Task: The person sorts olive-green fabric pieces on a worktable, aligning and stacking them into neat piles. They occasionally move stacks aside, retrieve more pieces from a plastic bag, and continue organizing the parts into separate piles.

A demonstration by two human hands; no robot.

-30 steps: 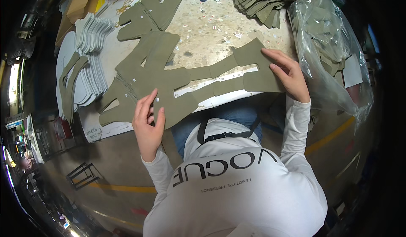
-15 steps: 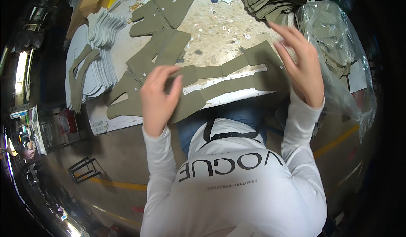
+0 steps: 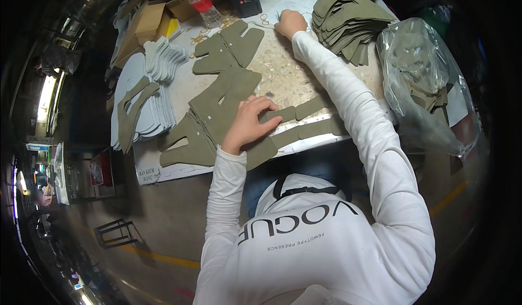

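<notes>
My left hand rests with its fingers apart on an olive-green cut piece at the front of the table. That piece has two long arms reaching right, partly under my right sleeve. My right hand is far out across the table, closed around small blue thread snips, which it almost wholly hides. Left of my left hand, more olive pieces lie fanned and overlapping, with small white stickers on them. Another notched olive pair lies beyond them.
A pile of olive pieces stands at the far right, beside a clear plastic bag. Pale grey pieces are stacked on the left. A bottle, a cardboard box and a black-and-red battery-like block stand at the back.
My right hand has reached away to the far side and closed on the snips. My left hand has come down onto the olive piece. The view has shifted, showing more of the table's back.
</notes>
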